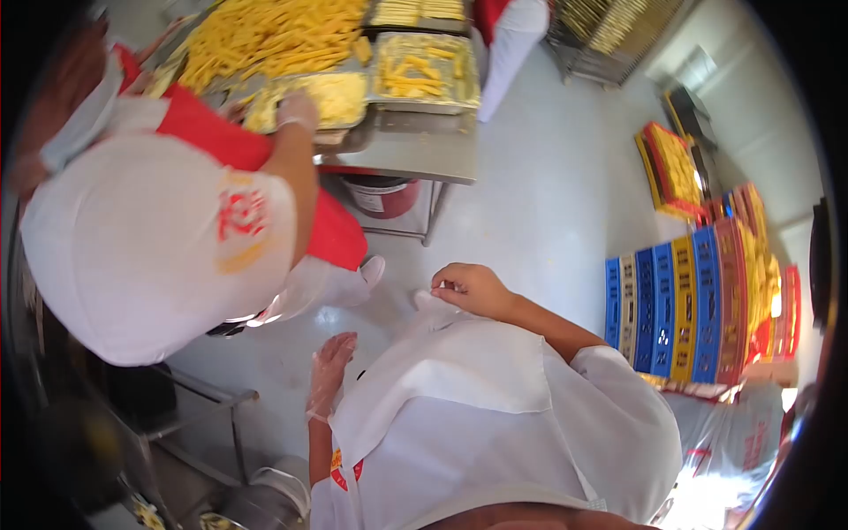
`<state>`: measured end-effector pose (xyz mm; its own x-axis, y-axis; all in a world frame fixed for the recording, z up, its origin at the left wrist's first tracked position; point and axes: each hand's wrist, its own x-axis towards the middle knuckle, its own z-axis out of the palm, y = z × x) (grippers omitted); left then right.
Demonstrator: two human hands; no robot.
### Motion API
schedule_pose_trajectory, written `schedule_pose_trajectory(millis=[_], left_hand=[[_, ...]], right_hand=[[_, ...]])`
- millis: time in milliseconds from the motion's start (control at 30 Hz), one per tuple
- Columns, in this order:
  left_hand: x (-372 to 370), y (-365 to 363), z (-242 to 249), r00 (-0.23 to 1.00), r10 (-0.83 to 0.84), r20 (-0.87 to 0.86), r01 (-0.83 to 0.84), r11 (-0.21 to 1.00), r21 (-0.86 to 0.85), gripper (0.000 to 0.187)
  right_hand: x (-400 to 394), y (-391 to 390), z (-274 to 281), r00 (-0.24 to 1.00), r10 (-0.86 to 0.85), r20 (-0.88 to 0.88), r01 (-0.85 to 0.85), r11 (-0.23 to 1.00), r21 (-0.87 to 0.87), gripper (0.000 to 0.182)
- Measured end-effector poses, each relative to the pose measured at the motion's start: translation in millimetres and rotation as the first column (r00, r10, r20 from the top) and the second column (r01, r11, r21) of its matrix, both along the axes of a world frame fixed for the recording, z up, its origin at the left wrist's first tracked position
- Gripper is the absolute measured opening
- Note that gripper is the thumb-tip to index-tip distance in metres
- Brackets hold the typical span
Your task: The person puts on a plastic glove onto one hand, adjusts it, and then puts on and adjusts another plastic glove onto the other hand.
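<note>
- The person's right hand (468, 287) is raised in front of the chest, bare, with thumb and fingertips pinched shut on the top edge of the white apron (459, 397) they wear.
- The pinched bit of apron sits up at the neckline, just below the knuckles; the rest hangs down over the chest towards the bottom of the view.
- The left hand (331, 367) hangs lower, beside the apron's left edge. It wears a thin clear glove, its fingers are loosely spread and it holds nothing.
- Just beyond the left hand stands a co-worker (159, 247) in a white garment with red sleeves and a red print on it, bent over a steel table (415, 155).
- The co-worker's gloved hand (296, 110) rests at the near edge of a tray (340, 93) on that table — the tray holds pale yellow strips.
- More trays of yellow strips (424, 66) cover the table right up to its far edge; a big loose heap (265, 35) fills the far left corner.
- A red bucket (384, 194) stands on the floor under the table's near edge.
- Over at the right, well apart from both hands, plastic crates (680, 309) in blue, yellow and red stand in a row — some look to carry the same yellow stuff.
- A clear plastic bag (733, 442) with red print lies below the crates.
</note>
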<state>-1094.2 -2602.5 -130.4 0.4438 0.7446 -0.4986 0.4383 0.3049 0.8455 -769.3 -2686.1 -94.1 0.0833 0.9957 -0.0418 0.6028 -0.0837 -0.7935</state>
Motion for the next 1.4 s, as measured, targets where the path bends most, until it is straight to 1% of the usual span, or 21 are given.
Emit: schedule_pose_trajectory(millis=[167,233,300,367,433,500,567,633,667,767,800,833,900,1000,1100,1200,1233,1267,1300,1367,1400], left_hand=[[112.9,14.7,56.1,0.905,-0.391,0.169,0.372,0.919,0.130,0.035],[170.7,20.2,82.7,0.828,-0.495,0.265,0.464,0.869,0.173,0.034],[232.9,31.4,97.2,0.739,-0.555,0.382,0.534,0.828,0.171,0.034],[315.9,26.8,133.0,0.736,-0.468,0.490,0.464,0.875,0.139,0.033],[407.6,20.0,163.2,0.808,-0.286,0.515,0.273,0.956,0.103,0.041],[503.4,37.9,155.2,0.664,-0.208,0.718,0.227,0.971,0.072,0.064],[583.0,47.1,148.0,0.638,-0.214,0.739,0.184,0.975,0.124,0.065],[648.9,36.0,149.6,0.738,-0.168,0.654,0.112,0.986,0.126,0.057],[676.3,32.0,151.9,0.779,-0.165,0.605,0.102,0.985,0.136,0.054],[750.2,23.9,138.4,0.828,-0.409,0.384,0.286,0.896,0.339,0.051],[777.3,29.1,113.4,0.817,-0.519,0.253,0.308,0.762,0.570,0.045],[798.8,27.8,108.4,0.797,-0.589,0.136,0.385,0.668,0.636,0.046],[835.9,23.4,103.0,0.725,-0.683,-0.091,0.514,0.448,0.732,0.047],[896.5,28.8,93.8,0.570,-0.726,-0.385,0.716,0.210,0.666,0.049],[975.0,54.6,75.3,0.405,-0.878,-0.255,0.753,0.162,0.638,0.049],[1071.7,83.0,44.9,0.499,-0.841,-0.208,0.624,0.182,0.760,0.054],[1098.2,90.7,49.5,0.523,-0.851,0.047,0.636,0.426,0.643,0.057],[1128.2,100.4,61.2,0.559,-0.779,0.284,0.638,0.623,0.453,0.060],[1153.5,109.4,69.9,0.613,-0.631,0.475,0.620,0.757,0.206,0.064],[1210.9,120.6,85.5,0.626,-0.499,0.600,0.582,0.810,0.066,0.069],[1235.8,119.6,90.7,0.625,-0.427,0.654,0.567,0.824,-0.003,0.071]], right_hand=[[67.7,-45.3,8.6,0.975,-0.206,-0.083,0.211,0.976,0.049,0.012],[98.9,-54.9,11.9,0.961,-0.250,-0.119,0.265,0.956,0.127,0.011],[138.8,-61.0,10.7,0.966,-0.245,-0.080,0.256,0.950,0.177,0.019],[187.9,-71.5,12.4,0.944,-0.309,-0.116,0.327,0.925,0.194,0.030],[228.5,-79.3,28.7,0.889,-0.389,-0.241,0.433,0.886,0.166,0.043],[279.2,-79.1,38.0,0.864,-0.456,-0.213,0.503,0.765,0.402,0.054],[319.9,-76.1,53.6,0.873,-0.449,-0.189,0.470,0.674,0.570,0.061],[360.5,-70.2,84.4,0.900,-0.409,-0.148,0.384,0.587,0.713,0.065],[374.6,-65.3,95.7,0.918,-0.387,-0.091,0.334,0.625,0.706,0.062],[418.3,-55.7,109.5,0.903,-0.428,0.042,0.296,0.688,0.662,0.050],[430.5,-45.9,104.6,0.891,-0.451,0.056,0.310,0.692,0.653,0.044],[446.6,-42.1,98.0,0.868,-0.491,0.073,0.335,0.688,0.643,0.038],[485.7,-36.4,74.4,0.801,-0.597,0.046,0.400,0.591,0.701,0.026],[545.5,-21.9,55.1,0.760,-0.643,0.090,0.361,0.533,0.765,0.016],[611.1,-10.6,43.1,0.735,-0.656,0.170,0.307,0.546,0.780,0.013],[688.1,1.9,59.1,0.712,-0.664,0.230,0.292,0.578,0.762,0.013],[708.6,3.1,62.2,0.697,-0.680,0.227,0.315,0.574,0.756,0.013],[736.3,6.8,55.3,0.722,-0.678,0.139,0.367,0.546,0.753,0.031],[754.3,6.1,51.1,0.675,-0.737,0.033,0.514,0.502,0.695,0.039],[792.4,17.8,79.4,0.533,-0.833,-0.150,0.748,0.380,0.544,0.054],[811.6,26.4,80.0,0.513,-0.840,-0.176,0.777,0.367,0.511,0.057]])
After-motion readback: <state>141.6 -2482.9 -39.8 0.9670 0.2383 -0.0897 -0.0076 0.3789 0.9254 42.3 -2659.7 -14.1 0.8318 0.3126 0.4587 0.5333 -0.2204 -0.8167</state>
